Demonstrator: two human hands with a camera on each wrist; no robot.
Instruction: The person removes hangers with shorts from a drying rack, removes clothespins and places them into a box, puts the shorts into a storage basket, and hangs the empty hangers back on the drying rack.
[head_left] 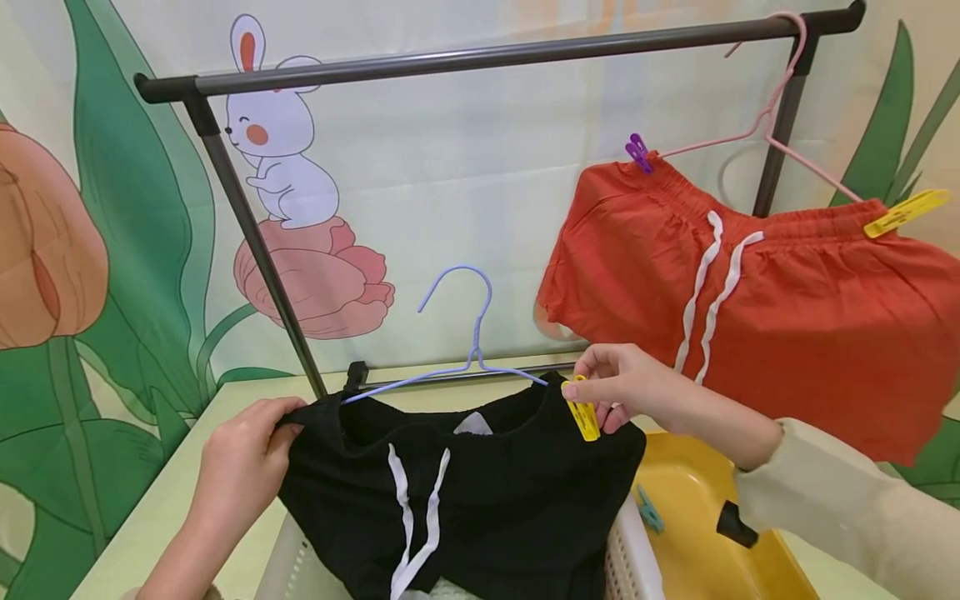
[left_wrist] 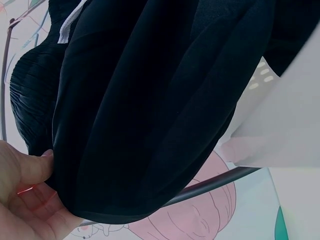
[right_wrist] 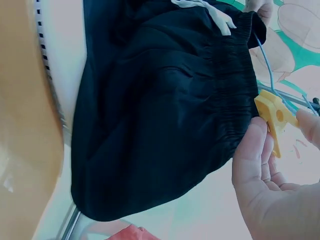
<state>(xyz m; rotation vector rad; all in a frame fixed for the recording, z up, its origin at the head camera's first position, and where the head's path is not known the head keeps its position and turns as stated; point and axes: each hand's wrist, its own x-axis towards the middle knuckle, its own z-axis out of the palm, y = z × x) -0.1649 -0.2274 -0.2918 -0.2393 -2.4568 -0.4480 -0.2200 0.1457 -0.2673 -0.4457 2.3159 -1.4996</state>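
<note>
Black shorts (head_left: pixel 510 483) with a white drawstring hang in front of me, a blue-violet wire hanger (head_left: pixel 477 337) set inside their waistband. My left hand (head_left: pixel 240 458) pinches the waistband's left end between thumb and fingers; the left wrist view shows this grip on the black cloth (left_wrist: pixel 140 115). At the other end, my right hand (head_left: pixel 626 387) pinches a yellow clothespin (head_left: pixel 582 414) against the waistband beside the hanger's arm. In the right wrist view the clothespin (right_wrist: pixel 272 112) has its tip at the band's edge, with thumb and fingers on its handles.
A dark metal rack (head_left: pixel 480 58) stands behind. On its right side, red shorts (head_left: pixel 825 317) hang from a pink hanger (head_left: pixel 772 117) with a purple clothespin (head_left: pixel 639 154) and a yellow one. Below are a white basket (head_left: pixel 633 550) and a yellow tub (head_left: pixel 690 475) holding a teal clothespin (head_left: pixel 649 508).
</note>
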